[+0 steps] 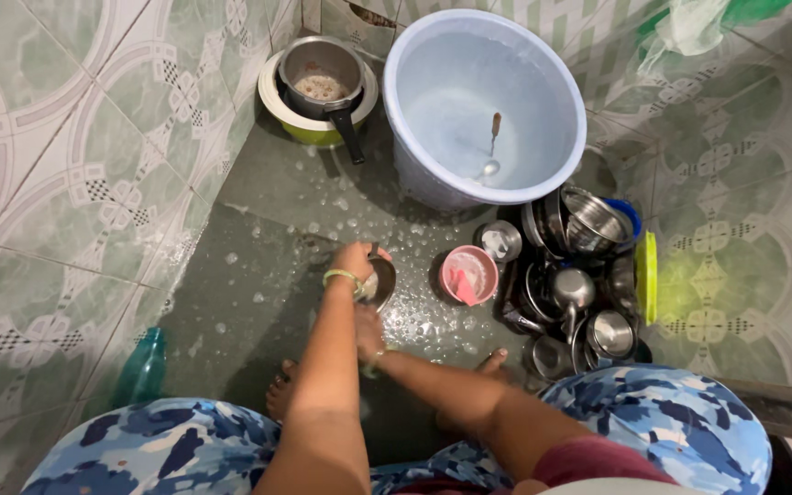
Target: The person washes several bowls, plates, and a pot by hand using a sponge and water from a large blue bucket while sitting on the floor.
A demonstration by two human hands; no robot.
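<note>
On the wet floor (268, 302), the left hand (352, 261) grips a small steel bowl (379, 280) while the right hand (368, 332), fingers curled, rubs it beside a pink cup (469, 273).

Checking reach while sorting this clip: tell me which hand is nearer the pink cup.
Left. The left hand, gripping a small steel dish, sits just beside the pink cup; the right hand is lower, closer to the person's body.
</note>
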